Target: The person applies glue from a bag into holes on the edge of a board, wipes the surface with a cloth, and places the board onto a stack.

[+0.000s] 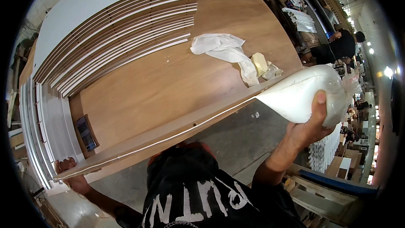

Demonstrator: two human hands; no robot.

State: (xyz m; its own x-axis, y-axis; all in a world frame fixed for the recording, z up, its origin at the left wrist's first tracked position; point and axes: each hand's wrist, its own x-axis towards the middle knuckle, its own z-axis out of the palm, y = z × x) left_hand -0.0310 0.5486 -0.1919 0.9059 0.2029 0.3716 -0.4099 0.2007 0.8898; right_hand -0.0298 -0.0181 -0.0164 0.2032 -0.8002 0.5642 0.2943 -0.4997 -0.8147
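My right hand (310, 124) squeezes a clear plastic bag (291, 95) full of white paste, its pointed tip against the edge of a long wooden board (168, 127). A thin white bead (215, 118) runs along that edge from the tip toward the board's left end. At that left end, my left hand (71, 173) grips the board, thumb and fingers on either side. The board lies slanted along the near side of a brown worktable (177, 80).
Several white-edged strips (126, 25) lie in rows across the table's far left. More long pale boards (55, 122) stand along its left side, near a phone (86, 131). A white cloth (223, 46) and a yellowish block (259, 63) sit at right. A person (341, 46) works beyond.
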